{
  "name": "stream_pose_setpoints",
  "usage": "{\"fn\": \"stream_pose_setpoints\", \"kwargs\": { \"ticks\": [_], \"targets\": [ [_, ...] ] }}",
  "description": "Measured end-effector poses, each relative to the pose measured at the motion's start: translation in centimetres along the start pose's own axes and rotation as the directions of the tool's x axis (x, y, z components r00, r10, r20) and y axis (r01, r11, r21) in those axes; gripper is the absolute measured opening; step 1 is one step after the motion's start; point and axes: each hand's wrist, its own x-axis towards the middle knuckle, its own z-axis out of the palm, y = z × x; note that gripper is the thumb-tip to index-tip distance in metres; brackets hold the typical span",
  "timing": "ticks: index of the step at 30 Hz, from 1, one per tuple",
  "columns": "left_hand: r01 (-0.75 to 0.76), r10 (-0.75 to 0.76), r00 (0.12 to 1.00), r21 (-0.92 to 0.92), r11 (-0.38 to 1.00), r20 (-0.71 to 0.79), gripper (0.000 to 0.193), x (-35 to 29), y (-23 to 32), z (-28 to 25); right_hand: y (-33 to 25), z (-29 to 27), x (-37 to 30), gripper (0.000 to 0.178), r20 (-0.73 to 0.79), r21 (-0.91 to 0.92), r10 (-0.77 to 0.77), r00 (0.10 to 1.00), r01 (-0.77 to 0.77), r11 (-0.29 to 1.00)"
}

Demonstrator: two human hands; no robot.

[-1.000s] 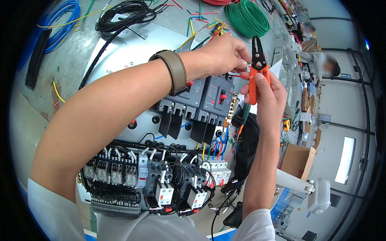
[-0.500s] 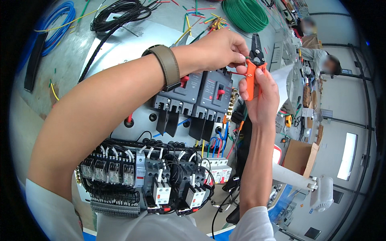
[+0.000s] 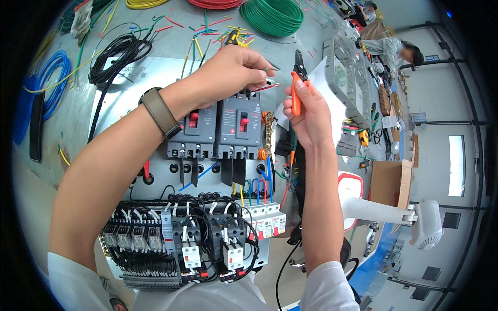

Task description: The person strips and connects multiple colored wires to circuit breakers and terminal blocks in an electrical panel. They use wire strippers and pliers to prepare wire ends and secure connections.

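My left hand, with a watch on its wrist, is closed in a pinch above the breakers. A thin wire with a short green part sticks out past its fingertips. Just below them is a red wire with a bare, bent end; whether the hand also holds it I cannot tell. My right hand is wrapped round orange-handled wire strippers, whose dark jaws point up, apart from the wires. Under my left hand stand two dark grey circuit breakers with red levers.
Nearer me are wired relays, contactors and white miniature breakers. Coils of green wire, black cable and blue wire lie farther off, among cut wire scraps. A cardboard box is at right; people are beyond.
My hands have drawn apart, and the wire strippers are now away from the wires. The whole view has shifted, bringing more coils into sight at the top.
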Motion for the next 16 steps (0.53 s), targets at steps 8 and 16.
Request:
{"fn": "stream_pose_setpoints", "kwargs": {
  "ticks": [8,16],
  "targets": [
    [0.018,-0.016,1.0,-0.073,0.997,0.017,0.034,0.1,0.0,-0.6,2.1,0.0,-0.6,0.048,0.284,0.465,0.036,0.958,-0.171,0.868],
    [0.02,-0.014,0.993,-0.052,0.998,0.116,0.033,0.1,0.1,-1.3,3.3,0.5,0.7,0.045,0.384,0.533,0.12,0.915,-0.326,0.781]
  ]
}}
